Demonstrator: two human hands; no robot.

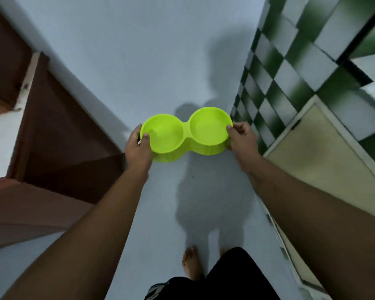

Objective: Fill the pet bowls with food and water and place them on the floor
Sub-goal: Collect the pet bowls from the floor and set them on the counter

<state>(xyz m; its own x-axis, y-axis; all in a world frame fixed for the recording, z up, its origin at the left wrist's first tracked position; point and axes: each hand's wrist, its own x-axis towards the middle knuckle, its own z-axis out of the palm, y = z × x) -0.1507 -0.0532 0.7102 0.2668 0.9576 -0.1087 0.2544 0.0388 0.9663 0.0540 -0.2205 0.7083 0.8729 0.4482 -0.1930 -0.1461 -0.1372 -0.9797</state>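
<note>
Both hands on a lime-green double pet bowl [185,135], held out over the pale floor [139,61]. Left hand [138,146] grips the left end, thumb over the rim; right hand [241,139] pinches the right rim. Both wells look empty — can't confirm water. Brown wooden door [52,137] at left, green-and-white checkered tiles [279,83] and a cream cabinet door [325,152] at right. Bare feet [191,263] below, shadow on the floor.

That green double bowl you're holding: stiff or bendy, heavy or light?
Probably stiff: the double bowl shows no sag held only at its ends by the left hand and right hand. Likely light: no food visible in either well.
</note>
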